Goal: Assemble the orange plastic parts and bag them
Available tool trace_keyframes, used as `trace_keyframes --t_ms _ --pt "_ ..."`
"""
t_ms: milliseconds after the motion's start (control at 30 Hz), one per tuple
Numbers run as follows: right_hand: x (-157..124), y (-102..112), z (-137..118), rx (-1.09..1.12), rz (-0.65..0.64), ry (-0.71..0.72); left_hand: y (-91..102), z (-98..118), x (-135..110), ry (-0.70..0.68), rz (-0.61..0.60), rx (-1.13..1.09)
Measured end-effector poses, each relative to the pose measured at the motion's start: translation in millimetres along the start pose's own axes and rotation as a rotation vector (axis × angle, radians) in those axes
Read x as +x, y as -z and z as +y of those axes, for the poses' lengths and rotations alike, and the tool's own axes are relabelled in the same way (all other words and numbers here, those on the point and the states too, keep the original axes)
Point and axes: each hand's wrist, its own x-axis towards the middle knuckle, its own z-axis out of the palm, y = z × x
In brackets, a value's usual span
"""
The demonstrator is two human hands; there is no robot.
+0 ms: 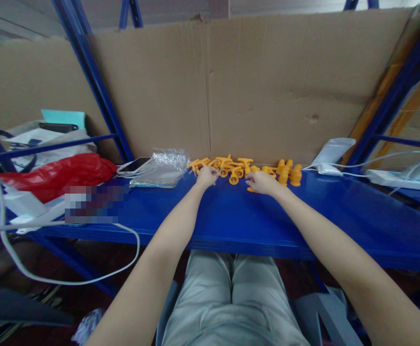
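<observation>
Along the back of the blue shelf (231,216) lies a loose row of orange plastic pieces (233,179), several of them T-shaped with round cup-like ends. My left hand (206,178) is at the left part of this row, its fingertips pinched together; whatever is between them is too small to make out. To its right, my right hand (262,182) has its fingers curled, and an orange piece (251,190) shows just under the fingertips. Several thimble-shaped orange pieces (295,175) stand upright beyond my right hand.
Left of the row are clear plastic bags (159,175) and a phone (135,166). Farther left lie a red plastic bag (66,175) and a white cable (69,282). A white pouch (332,154) and a power strip (404,180) are on the right. Cardboard (267,86) walls the back.
</observation>
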Motion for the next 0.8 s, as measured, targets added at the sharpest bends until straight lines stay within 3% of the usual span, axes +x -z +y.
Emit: trace_keyframes --t_ms 267,800 --pt "-6 4 -7 -0.007 -0.125 0.011 -1.2 15 -8 0.090 -0.052 -0.044" --pt "-3 2 -6 -0.003 -0.131 0.041 -12.2 33 -20 0.080 -0.237 -0.293"
